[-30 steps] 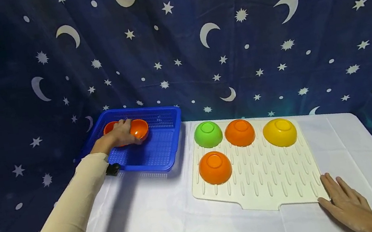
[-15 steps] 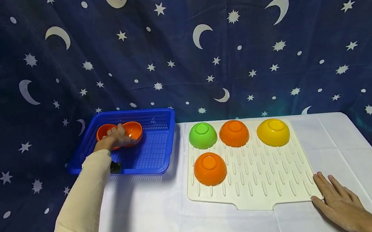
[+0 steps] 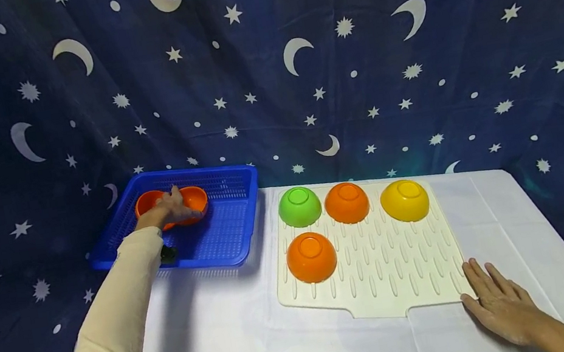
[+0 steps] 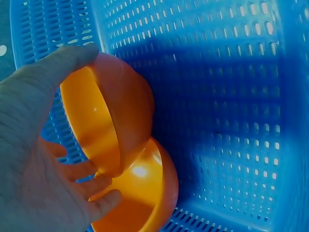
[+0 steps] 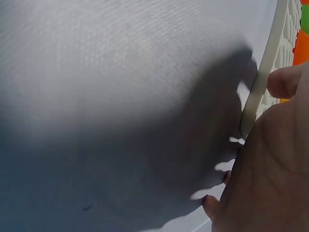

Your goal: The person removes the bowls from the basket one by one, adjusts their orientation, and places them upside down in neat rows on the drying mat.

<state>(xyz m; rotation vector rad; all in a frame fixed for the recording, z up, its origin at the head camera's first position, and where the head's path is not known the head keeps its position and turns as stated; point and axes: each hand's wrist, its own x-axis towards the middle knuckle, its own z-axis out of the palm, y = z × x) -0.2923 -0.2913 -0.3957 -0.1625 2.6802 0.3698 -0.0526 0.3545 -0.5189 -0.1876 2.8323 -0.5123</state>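
Observation:
Inside the blue basket (image 3: 223,225) are two orange bowls, one on the left (image 3: 148,202) and one on the right (image 3: 195,201). My left hand (image 3: 168,209) reaches in over them. In the left wrist view the thumb lies at the edge of the upper orange bowl (image 4: 128,106), which is tilted on its side, and the fingers lie at its lower rim. They also overlap the mouth of the lower orange bowl (image 4: 140,193), so the exact contact is partly hidden. My right hand (image 3: 502,304) rests flat with spread fingers at the right corner of the cream drying mat (image 3: 385,270).
Upside down on the mat stand a green bowl (image 3: 300,207), an orange bowl (image 3: 346,203) and a yellow bowl (image 3: 405,201) along the back. Another orange bowl (image 3: 311,257) stands at the front left. A dark curtain (image 3: 265,68) hangs behind the white-covered table (image 3: 343,351).
The head view has turned slightly, shifting everything leftward. My left hand stays at the bowls in the basket, sitting a little lower over them. The right hand keeps its place at the mat's corner.

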